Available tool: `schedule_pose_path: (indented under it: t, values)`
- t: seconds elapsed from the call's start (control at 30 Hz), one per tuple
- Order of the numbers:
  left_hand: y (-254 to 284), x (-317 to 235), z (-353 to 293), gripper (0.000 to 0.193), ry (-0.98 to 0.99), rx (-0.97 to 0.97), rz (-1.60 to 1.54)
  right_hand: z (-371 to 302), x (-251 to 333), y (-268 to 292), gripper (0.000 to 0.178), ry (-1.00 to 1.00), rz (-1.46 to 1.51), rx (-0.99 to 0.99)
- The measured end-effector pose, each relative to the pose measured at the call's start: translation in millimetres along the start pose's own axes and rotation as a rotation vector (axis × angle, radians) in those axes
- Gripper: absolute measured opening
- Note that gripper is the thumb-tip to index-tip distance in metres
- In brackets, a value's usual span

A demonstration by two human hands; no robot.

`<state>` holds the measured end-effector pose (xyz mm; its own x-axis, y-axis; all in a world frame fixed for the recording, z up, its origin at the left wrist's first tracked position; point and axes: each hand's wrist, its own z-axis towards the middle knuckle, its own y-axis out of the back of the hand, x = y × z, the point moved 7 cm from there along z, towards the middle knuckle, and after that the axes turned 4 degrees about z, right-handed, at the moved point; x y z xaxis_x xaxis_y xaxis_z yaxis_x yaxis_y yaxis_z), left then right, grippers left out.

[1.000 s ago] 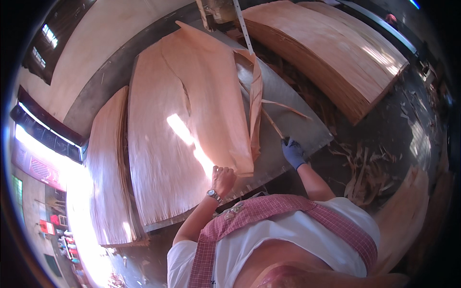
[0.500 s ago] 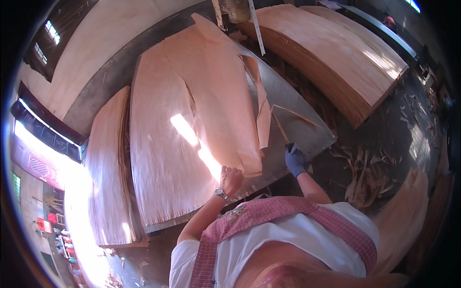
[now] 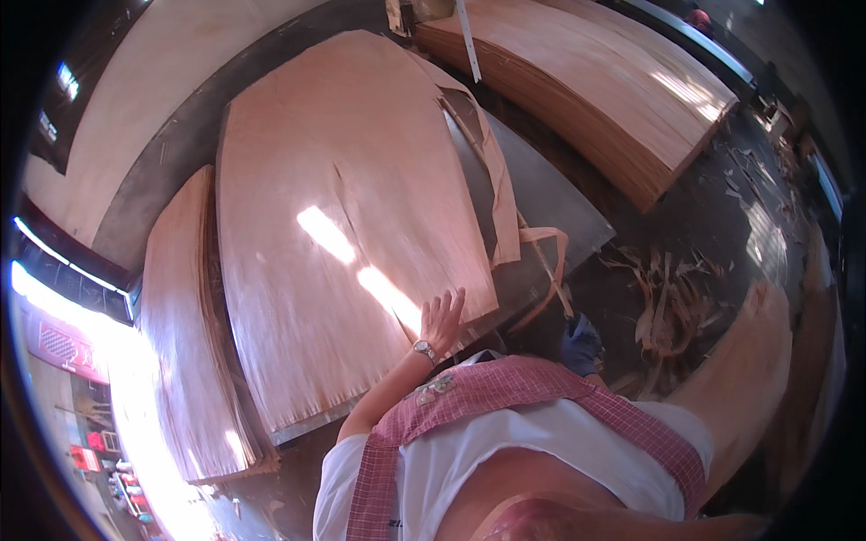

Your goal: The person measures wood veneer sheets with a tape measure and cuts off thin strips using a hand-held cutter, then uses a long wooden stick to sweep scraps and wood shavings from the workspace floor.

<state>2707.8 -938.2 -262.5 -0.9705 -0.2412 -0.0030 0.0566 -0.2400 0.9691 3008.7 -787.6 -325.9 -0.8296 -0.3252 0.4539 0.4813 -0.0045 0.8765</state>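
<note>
A broad sheet of pale wood veneer (image 3: 352, 180) lies on a grey metal-topped table (image 3: 568, 203), with a thin split near its middle. My left hand (image 3: 442, 322), bare and wearing a wristwatch, rests on the sheet's near edge, fingers spread. In a blue glove, my right hand (image 3: 582, 344) is closed round the near end of a long thin stick (image 3: 548, 268), off the table's near right side. That stick reaches away along the sheet's right edge. A narrow torn veneer strip (image 3: 499, 180) hangs along the same edge, and a curled strip (image 3: 561, 248) loops beside the stick.
A tall veneer stack (image 3: 586, 81) stands at the back right, another stack (image 3: 176, 334) at the left. Veneer scraps (image 3: 667, 311) litter the floor on the right. A white metal strip (image 3: 469, 45) stands upright at the far side. Bright sunlight falls from the left.
The veneer sheet now lies flat where its right part was folded and rumpled. My left hand has opened from a pinch. My right hand has drawn nearer to my body with the stick.
</note>
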Motion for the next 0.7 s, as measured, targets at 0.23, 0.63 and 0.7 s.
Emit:
schedule_pose_path:
  t: [0.23, 0.63, 0.7]
  values:
    - [18.6, 40.9, -19.4, 0.043, 0.378, -0.221, -0.555, -26.9, -18.8, 55.1, 0.030, 0.057, -0.166, -0.162]
    - [9.9, 42.6, -26.9, 0.050, 0.273, 0.153, -0.383, -63.8, -91.3, 190.0, 0.039, 0.022, -0.654, -0.400]
    - [-6.0, 33.5, -29.7, 0.062, 0.134, 0.266, -0.333, -62.3, -109.4, 223.7, 0.038, 0.040, -0.855, -0.434]
